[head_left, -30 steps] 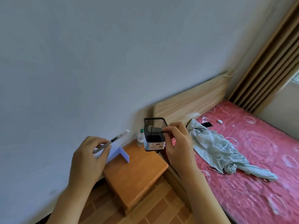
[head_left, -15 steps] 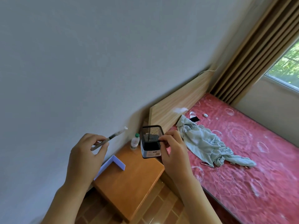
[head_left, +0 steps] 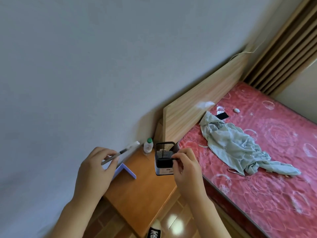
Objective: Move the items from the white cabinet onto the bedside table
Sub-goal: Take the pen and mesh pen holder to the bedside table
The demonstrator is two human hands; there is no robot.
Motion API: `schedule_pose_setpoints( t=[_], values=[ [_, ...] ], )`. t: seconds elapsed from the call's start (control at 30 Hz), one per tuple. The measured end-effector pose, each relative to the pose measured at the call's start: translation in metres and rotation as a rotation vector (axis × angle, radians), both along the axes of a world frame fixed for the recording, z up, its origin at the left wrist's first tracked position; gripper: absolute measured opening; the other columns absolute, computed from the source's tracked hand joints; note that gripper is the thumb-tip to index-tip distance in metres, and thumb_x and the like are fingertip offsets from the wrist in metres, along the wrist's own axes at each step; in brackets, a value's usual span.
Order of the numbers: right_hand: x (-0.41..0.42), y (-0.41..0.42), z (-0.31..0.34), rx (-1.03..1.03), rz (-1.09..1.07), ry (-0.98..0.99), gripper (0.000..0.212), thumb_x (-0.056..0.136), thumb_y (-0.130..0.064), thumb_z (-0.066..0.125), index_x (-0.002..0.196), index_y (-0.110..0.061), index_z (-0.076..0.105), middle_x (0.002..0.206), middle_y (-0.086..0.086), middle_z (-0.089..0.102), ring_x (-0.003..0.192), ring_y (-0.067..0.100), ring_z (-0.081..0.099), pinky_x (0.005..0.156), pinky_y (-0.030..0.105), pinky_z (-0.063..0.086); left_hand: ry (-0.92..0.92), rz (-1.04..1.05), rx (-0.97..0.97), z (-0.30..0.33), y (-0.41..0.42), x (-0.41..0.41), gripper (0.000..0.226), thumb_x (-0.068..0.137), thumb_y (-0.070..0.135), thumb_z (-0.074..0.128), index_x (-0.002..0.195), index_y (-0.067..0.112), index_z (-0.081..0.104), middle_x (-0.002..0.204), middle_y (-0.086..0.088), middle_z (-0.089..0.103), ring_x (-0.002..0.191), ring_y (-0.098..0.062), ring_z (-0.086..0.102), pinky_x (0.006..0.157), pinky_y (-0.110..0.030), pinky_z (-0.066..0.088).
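Note:
My right hand (head_left: 186, 170) pinches the rim of a black mesh pen holder (head_left: 165, 158) with a white label, held at the right rear of the wooden bedside table (head_left: 142, 194); whether its base touches the top I cannot tell. My left hand (head_left: 96, 170) grips a pen (head_left: 120, 152) with a clear cap, pointing up and right above the table's left side. A small clear bottle with a green cap (head_left: 148, 146) stands at the table's back corner. A lilac L-shaped bookend (head_left: 126, 171) sits on the left of the table. The white cabinet is out of view.
A bed with a red patterned mattress (head_left: 267, 169) lies right of the table, with a wooden headboard (head_left: 202, 107), a crumpled pale green cloth (head_left: 235, 145) and a black phone (head_left: 222, 116). A grey wall runs behind. Striped curtains (head_left: 283, 47) hang at upper right. A shoe tip (head_left: 154, 233) shows below.
The pen holder in my right hand has come lower, closer to the table top. My left hand keeps the pen at much the same spot. The camera view has shifted a little.

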State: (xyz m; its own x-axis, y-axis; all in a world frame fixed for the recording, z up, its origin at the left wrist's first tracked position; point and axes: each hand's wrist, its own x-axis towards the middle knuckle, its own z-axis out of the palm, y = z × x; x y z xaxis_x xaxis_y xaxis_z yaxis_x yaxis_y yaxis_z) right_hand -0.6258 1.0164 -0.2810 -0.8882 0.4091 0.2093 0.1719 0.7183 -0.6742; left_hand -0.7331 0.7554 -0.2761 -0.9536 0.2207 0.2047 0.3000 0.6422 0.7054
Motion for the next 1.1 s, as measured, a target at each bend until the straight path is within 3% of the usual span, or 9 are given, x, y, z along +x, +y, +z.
schedule_pose_setpoints(
  t=[0.23,0.4,0.53,0.63,0.8,1.0,1.1],
  values=[
    [-0.03,0.043,-0.051,-0.074,0.024,-0.046,0.012,0.099,-0.007,0.065,0.107,-0.012,0.071,0.111,-0.015,0.05,0.094,0.002,0.059,0.076,0.026,0.054,-0.056,0.026,-0.067,-0.036,0.05,-0.014,0.01,0.088,0.013,0.079,0.096,0.018,0.075,0.094,0.009,0.067,0.083,-0.013,0.067,0.071,-0.03,0.055],
    [-0.044,0.053,-0.096,-0.093,0.022,-0.085,0.011,0.098,-0.008,0.066,0.105,-0.015,0.071,0.11,-0.014,0.052,0.092,0.002,0.059,0.072,0.036,0.057,-0.118,0.021,-0.108,-0.075,0.067,-0.019,0.01,0.089,0.012,0.079,0.096,0.019,0.076,0.094,0.009,0.067,0.083,-0.012,0.067,0.068,-0.024,0.052],
    [-0.051,0.046,-0.141,-0.124,0.02,-0.128,0.013,0.098,-0.004,0.067,0.106,-0.013,0.071,0.112,-0.014,0.052,0.094,0.001,0.058,0.078,0.016,0.051,-0.166,0.026,-0.109,-0.113,0.073,-0.029,0.015,0.087,0.008,0.079,0.093,0.021,0.076,0.094,0.013,0.066,0.085,-0.008,0.067,0.068,-0.031,0.055],
    [-0.058,0.034,-0.177,-0.145,0.015,-0.157,0.014,0.097,-0.003,0.067,0.106,-0.012,0.072,0.113,-0.01,0.054,0.1,-0.001,0.055,0.082,0.003,0.042,-0.195,0.014,-0.127,-0.147,0.073,-0.041,0.016,0.087,0.007,0.08,0.093,0.021,0.075,0.094,0.01,0.067,0.084,-0.007,0.067,0.065,-0.027,0.052],
    [-0.075,0.013,-0.239,-0.167,0.014,-0.163,0.013,0.099,-0.003,0.065,0.108,-0.01,0.071,0.116,-0.005,0.055,0.096,0.003,0.055,0.08,0.012,0.05,-0.216,-0.045,-0.161,-0.203,0.071,-0.069,0.012,0.088,0.009,0.079,0.096,0.017,0.076,0.096,0.007,0.068,0.08,-0.011,0.065,0.07,-0.018,0.046],
    [-0.097,-0.009,-0.313,-0.15,0.014,-0.139,0.015,0.099,-0.002,0.065,0.111,-0.007,0.071,0.12,0.0,0.057,0.102,0.007,0.06,0.083,0.013,0.053,-0.192,-0.113,-0.221,-0.266,0.05,-0.1,0.009,0.09,0.01,0.077,0.096,0.017,0.075,0.096,0.007,0.066,0.082,-0.012,0.061,0.069,-0.02,0.048],
    [-0.104,-0.017,-0.343,-0.138,0.035,-0.117,0.014,0.099,-0.001,0.064,0.11,-0.006,0.071,0.121,0.003,0.058,0.106,0.01,0.061,0.085,0.008,0.05,-0.177,-0.123,-0.246,-0.293,0.038,-0.107,0.011,0.088,0.009,0.079,0.094,0.017,0.075,0.094,0.009,0.064,0.082,-0.007,0.056,0.069,-0.013,0.044]
  ],
)
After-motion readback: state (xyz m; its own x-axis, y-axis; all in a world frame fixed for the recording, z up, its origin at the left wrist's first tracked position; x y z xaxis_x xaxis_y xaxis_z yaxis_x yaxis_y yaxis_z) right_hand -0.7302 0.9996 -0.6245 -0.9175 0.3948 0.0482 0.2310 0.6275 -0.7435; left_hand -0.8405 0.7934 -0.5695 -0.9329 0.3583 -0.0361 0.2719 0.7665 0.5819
